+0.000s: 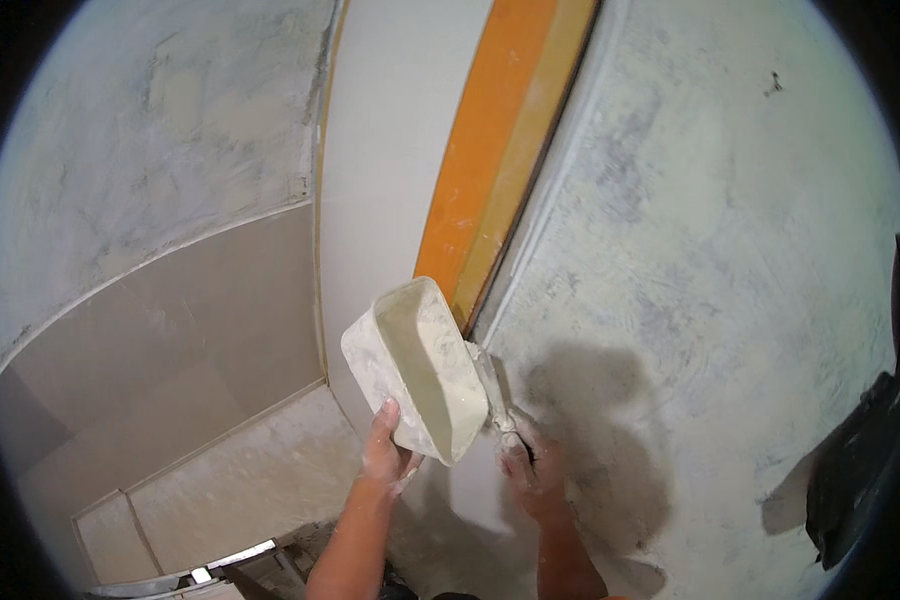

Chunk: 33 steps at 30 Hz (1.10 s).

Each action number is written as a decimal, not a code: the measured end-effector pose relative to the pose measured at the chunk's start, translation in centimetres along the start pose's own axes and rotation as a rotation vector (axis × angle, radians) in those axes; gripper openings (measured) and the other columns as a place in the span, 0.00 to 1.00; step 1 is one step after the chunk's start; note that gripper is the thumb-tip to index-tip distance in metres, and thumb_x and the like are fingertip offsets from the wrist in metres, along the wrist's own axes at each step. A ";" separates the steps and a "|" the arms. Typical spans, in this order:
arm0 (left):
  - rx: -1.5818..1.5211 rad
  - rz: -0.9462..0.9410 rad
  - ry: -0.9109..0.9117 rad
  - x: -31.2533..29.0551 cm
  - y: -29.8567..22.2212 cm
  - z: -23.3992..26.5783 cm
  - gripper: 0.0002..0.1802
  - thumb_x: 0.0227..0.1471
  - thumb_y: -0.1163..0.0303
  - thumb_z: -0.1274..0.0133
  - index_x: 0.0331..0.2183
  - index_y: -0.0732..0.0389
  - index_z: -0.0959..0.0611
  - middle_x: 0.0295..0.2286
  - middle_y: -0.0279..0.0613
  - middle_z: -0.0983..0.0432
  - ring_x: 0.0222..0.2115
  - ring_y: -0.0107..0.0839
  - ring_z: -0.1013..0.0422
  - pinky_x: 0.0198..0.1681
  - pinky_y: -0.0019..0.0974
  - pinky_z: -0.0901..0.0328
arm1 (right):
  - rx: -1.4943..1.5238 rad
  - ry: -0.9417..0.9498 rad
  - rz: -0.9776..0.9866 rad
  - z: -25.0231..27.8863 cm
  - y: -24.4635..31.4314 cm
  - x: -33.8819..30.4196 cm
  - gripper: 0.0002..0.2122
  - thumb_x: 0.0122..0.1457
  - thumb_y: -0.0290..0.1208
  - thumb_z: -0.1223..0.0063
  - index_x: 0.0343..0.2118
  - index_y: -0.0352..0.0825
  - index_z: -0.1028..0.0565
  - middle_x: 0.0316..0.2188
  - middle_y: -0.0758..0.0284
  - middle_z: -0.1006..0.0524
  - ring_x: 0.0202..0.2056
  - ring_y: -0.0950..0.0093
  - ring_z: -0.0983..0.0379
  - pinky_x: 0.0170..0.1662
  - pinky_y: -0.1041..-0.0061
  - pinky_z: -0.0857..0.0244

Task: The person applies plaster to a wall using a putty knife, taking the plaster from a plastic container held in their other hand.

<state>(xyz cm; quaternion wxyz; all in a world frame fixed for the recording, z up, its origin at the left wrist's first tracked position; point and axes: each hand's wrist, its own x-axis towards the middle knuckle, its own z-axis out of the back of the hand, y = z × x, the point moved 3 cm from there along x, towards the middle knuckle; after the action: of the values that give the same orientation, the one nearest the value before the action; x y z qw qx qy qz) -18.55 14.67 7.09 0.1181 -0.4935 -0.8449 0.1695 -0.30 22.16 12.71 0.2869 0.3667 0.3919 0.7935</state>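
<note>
My left hand (390,452) grips a white rectangular tub (372,352) by its lower end, thumb on the outer wall. The tub is tilted with its mouth turned up and to the right, and pale plaster coats its inside. Just right of it, my right hand (532,462) is closed round a plaster-smeared putty knife (491,390). The knife's blade points up along the tub's right side, close to the wall. From this angle I cannot tell whether the blade touches the tub or the wall. White smears cover both hands.
The plastered wall (730,260) on the right carries my shadow. An orange and yellow door frame (485,130) borders a white panel (395,120). Grey tiles (170,350) line the lower left wall. A black sheet-like thing (855,470) hangs at the right; a metal edge (240,555) shows below left.
</note>
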 end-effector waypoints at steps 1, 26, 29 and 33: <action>0.094 -0.006 -0.026 -0.2 0.2 -0.1 0.45 0.56 0.44 0.46 0.64 0.60 0.40 0.58 0.47 0.35 0.59 0.45 0.37 0.62 0.50 0.40 | -0.018 0.044 0.002 0.2 -0.6 0.2 0.15 0.65 0.32 0.56 0.46 0.25 0.26 0.19 0.67 0.29 0.20 0.77 0.35 0.28 0.74 0.37; 0.248 -0.373 -0.143 1.3 -3.9 6.3 0.41 0.59 0.47 0.50 0.64 0.60 0.40 0.58 0.46 0.34 0.58 0.45 0.35 0.61 0.50 0.40 | 0.105 0.213 0.222 -8.5 -6.5 11.3 0.16 0.65 0.31 0.48 0.48 0.21 0.26 0.34 0.59 0.19 0.35 0.76 0.24 0.41 0.76 0.32; 0.322 -0.421 -0.137 1.6 -4.3 5.3 0.39 0.61 0.44 0.55 0.63 0.60 0.38 0.56 0.47 0.33 0.56 0.45 0.33 0.58 0.51 0.36 | 0.343 0.237 0.051 -7.4 -6.3 11.1 0.14 0.63 0.30 0.45 0.46 0.23 0.24 0.29 0.70 0.22 0.31 0.84 0.31 0.35 0.82 0.36; 0.356 -0.482 -0.147 1.6 -4.9 3.1 0.38 0.61 0.44 0.55 0.63 0.59 0.37 0.56 0.46 0.33 0.56 0.45 0.33 0.57 0.50 0.35 | 0.433 0.244 0.072 -6.1 -6.1 10.6 0.14 0.57 0.23 0.41 0.46 0.27 0.22 0.28 0.72 0.22 0.27 0.87 0.34 0.33 0.84 0.37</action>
<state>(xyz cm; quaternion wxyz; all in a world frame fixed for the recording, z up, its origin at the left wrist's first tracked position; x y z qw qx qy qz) -24.41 13.33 6.25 0.1781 -0.2368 -0.9009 0.3171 -10.16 30.71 8.84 0.1240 0.3349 0.5710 0.7392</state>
